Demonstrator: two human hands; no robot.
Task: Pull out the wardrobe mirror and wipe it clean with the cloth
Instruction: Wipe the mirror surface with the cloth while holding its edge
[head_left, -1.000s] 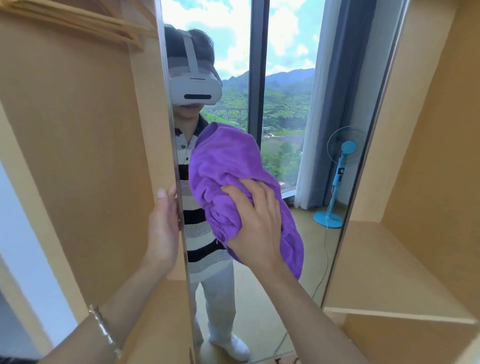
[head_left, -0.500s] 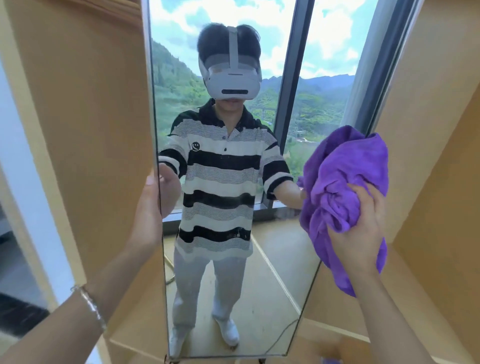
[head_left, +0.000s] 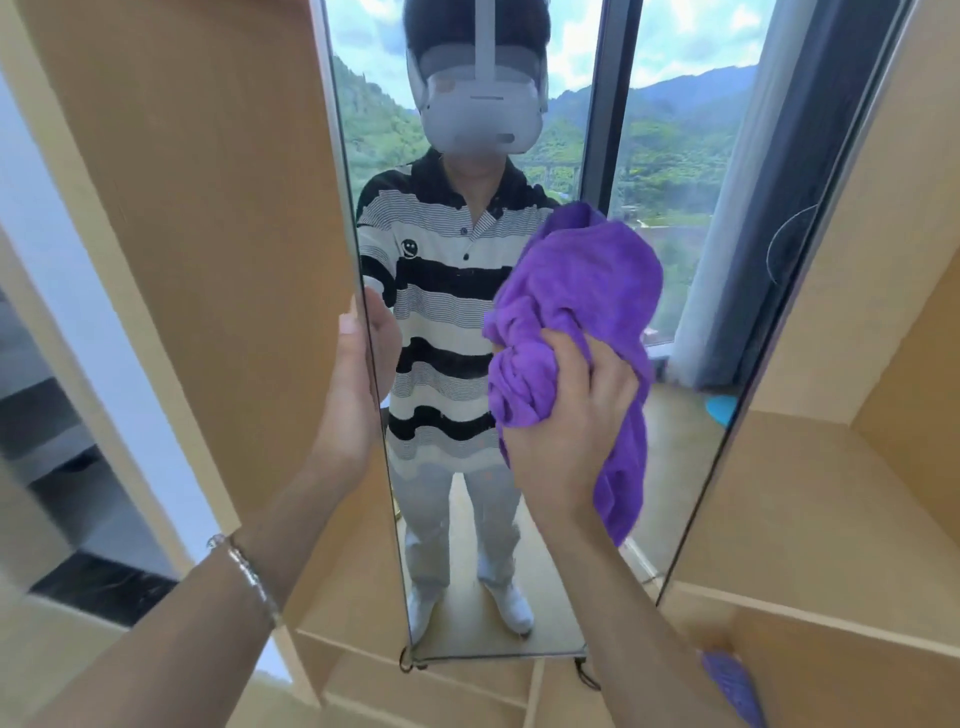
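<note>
The tall, narrow wardrobe mirror (head_left: 447, 545) stands pulled out in front of me, between wooden wardrobe panels. It reflects a person in a striped shirt and a window. My left hand (head_left: 353, 395) grips the mirror's left edge at mid height, fingers wrapped behind it. My right hand (head_left: 566, 421) presses a bunched purple cloth (head_left: 576, 291) flat against the glass, right of the mirror's centre. Part of the cloth hangs down below my palm.
A wooden wardrobe panel (head_left: 208, 208) rises on the left of the mirror. Wooden shelves (head_left: 810, 519) lie to the right and below. A small purple object (head_left: 732, 680) shows by my right forearm at the lower right. A white wall and a dark opening lie at far left.
My right hand has carried the cloth from the mirror's right edge leftward and down toward its centre. The left hand keeps its hold on the left edge. The view has moved closer.
</note>
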